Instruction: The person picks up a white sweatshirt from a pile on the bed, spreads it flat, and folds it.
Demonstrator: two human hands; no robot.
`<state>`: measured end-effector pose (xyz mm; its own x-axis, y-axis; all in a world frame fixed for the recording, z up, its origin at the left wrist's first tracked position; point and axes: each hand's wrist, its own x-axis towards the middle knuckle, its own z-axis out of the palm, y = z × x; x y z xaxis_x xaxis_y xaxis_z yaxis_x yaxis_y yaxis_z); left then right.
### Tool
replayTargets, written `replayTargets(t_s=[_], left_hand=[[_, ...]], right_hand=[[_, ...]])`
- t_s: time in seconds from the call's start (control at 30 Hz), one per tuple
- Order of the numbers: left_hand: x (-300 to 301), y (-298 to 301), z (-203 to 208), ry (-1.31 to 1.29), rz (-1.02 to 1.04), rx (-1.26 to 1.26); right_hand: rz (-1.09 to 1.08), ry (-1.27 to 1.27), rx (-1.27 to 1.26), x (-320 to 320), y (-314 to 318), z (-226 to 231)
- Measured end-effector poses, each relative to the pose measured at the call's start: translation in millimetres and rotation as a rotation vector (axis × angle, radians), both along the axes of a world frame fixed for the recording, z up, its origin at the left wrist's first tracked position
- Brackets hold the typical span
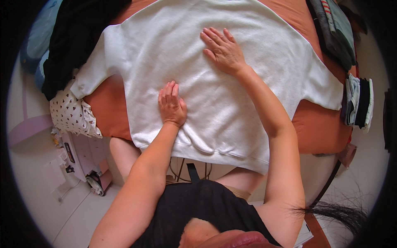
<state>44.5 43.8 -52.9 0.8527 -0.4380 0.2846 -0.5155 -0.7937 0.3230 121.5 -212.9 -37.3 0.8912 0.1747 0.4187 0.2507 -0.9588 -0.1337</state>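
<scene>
A white sweatshirt (244, 99) lies spread out with its sleeves to the sides and its hem toward me. My left hand (172, 105) presses on the lower left of its body, fingers stretched out and close together. Farther away and to the right, my right hand (223, 49) lies flat on the upper part of the cloth, its fingers somewhat apart. Neither hand grips anything. Creases run across the fabric near my left hand and down to the hem. The neckline is beyond the upper edge of view.
Beneath the sweatshirt is a rust-orange bed cover (320, 128). Black clothing (74, 37) and a patterned white cloth (73, 110) lie at the left. Folded dark garments (335, 33) are stacked at the far right, with smaller folded clothes (359, 101) nearer. A white drawer unit (84, 153) stands at the lower left.
</scene>
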Motion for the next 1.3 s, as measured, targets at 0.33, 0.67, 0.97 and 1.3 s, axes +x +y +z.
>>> replayTargets(t_s=[0.33,0.67,0.97,1.3], left_hand=[[1,0,0,0.007,-0.009,-0.007],[1,2,-2,0.006,-0.023,-0.031],[3,-5,0,-0.035,-0.034,-0.011],[3,-5,0,-0.013,-0.030,-0.037]], right_hand=[[-0.601,0.064,-0.045,93,-116,-19],[-0.559,0.078,0.159,23,-6,-5],[-0.586,0.126,0.009,-154,-10,3],[-0.927,0.050,0.061,-243,-52,14]])
